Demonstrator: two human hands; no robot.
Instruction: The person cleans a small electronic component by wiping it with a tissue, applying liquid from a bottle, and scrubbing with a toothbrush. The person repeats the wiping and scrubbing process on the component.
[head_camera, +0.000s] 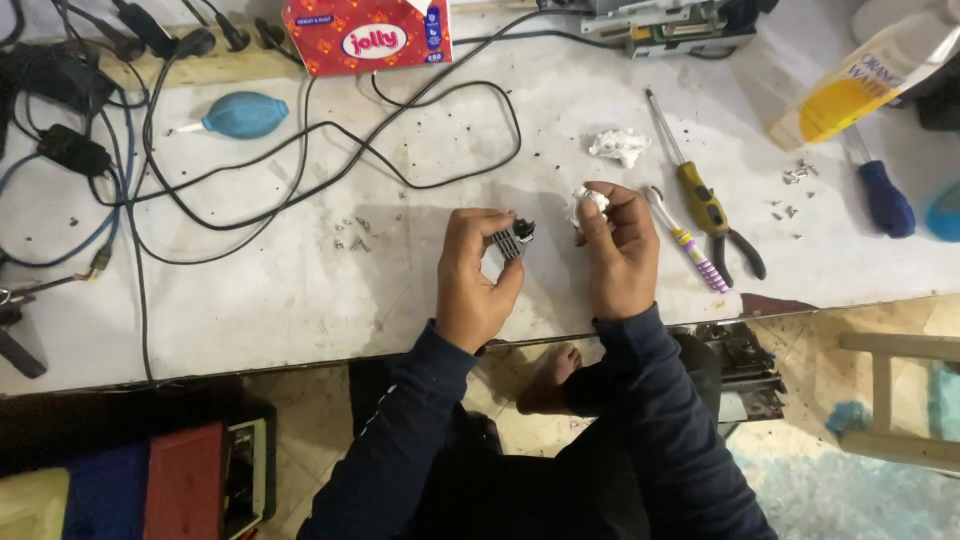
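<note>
Hands meet over the white bench (300, 300) in the head view, our only one. We take the tissue box (367, 35) at the far edge as our landmark. Well in front of that box and a little to its right, our left hand (478, 275) grips a small grey part (510, 242), ribbed like a grille with a dark end, pinched between thumb and fingertips. Just right of it, our right hand (618, 252) is closed on a crumpled white wad (590, 203) of tissue, held at the fingertips close to the part but not clearly touching it.

We judge the part light, stiff and small enough to slip, so the hold belongs on its flat sides, clear of the dark end, which may be delicate. The wad looks soft, nearly weightless and easy to tear; a loose pinch suits it.

A second wad (620, 146) lies farther right of the box, beside a yellow-handled screwdriver (690, 170). Pliers (740, 250) and a striped toothbrush (690, 245) lie just right of our right hand. Loose screws (350, 235) sit in front of the box, left of our left hand; a blue blower (243, 115) rests left of the box among black cables (330, 150).
</note>
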